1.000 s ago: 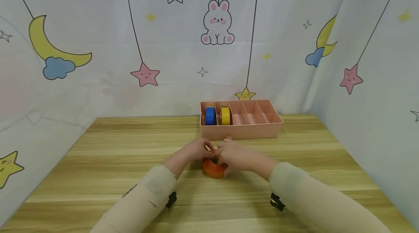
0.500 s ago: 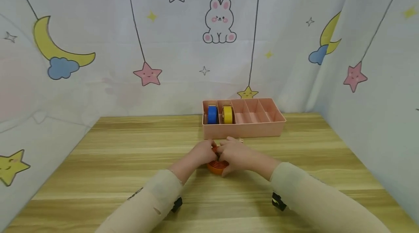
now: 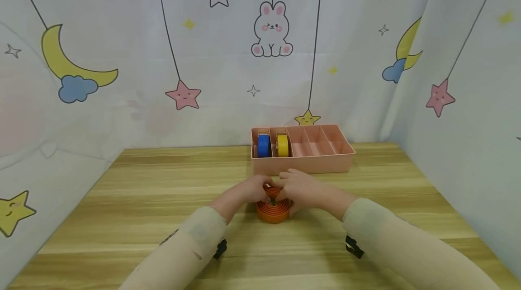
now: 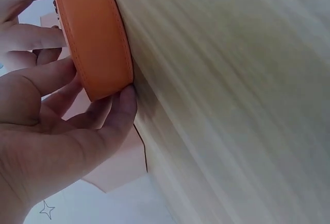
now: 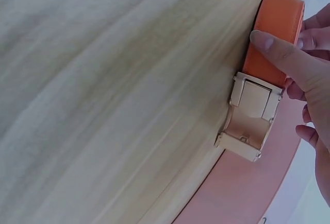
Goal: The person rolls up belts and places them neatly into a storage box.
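Observation:
An orange belt point(image 3: 273, 216), wound into a coil, stands on its edge on the table with its rings facing up. My left hand point(image 3: 253, 189) holds the coil's left side, the thumb against its outer face in the left wrist view. From the right, my right hand point(image 3: 303, 189) grips it; the right wrist view shows the thumb pressed on the outer strap point(image 5: 276, 15) and other fingers at the coil's upper edge. A gold buckle point(image 5: 252, 110) sticks out from the coil towards the pink box. In the head view the hands hide the buckle.
Behind the hands is a pink divided box point(image 3: 303, 166). A rolled blue belt point(image 3: 263, 146) sits in its leftmost compartment, a rolled yellow belt point(image 3: 282, 146) in the one beside it. A patterned curtain point(image 3: 220, 64) hangs behind the wooden table point(image 3: 171, 181).
My right hand has shifted slightly right towards the coil's outer side, so more of the orange rings show between the hands. Both hands stay on the belt. The view has shifted a little.

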`<control>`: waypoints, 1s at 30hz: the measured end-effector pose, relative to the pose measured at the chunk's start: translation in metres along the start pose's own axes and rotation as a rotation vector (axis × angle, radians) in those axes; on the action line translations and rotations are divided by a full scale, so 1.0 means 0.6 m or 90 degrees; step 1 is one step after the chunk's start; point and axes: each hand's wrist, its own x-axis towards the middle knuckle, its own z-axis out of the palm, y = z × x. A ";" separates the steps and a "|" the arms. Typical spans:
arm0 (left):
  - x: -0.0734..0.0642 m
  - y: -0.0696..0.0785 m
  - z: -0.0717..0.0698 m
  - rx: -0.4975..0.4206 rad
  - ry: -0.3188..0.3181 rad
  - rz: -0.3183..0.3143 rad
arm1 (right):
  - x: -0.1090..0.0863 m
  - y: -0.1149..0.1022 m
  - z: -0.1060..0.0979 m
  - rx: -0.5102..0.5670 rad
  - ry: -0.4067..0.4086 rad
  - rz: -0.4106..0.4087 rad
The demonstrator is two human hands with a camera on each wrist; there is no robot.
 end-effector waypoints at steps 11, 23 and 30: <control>0.004 -0.019 0.000 -0.072 0.051 -0.063 | 0.011 -0.006 -0.002 0.017 -0.018 0.013; 0.006 0.002 0.025 0.020 0.113 -0.073 | 0.015 -0.014 0.004 0.019 0.021 0.016; 0.009 0.009 0.022 0.028 0.106 -0.065 | 0.007 -0.015 0.003 0.011 -0.001 0.040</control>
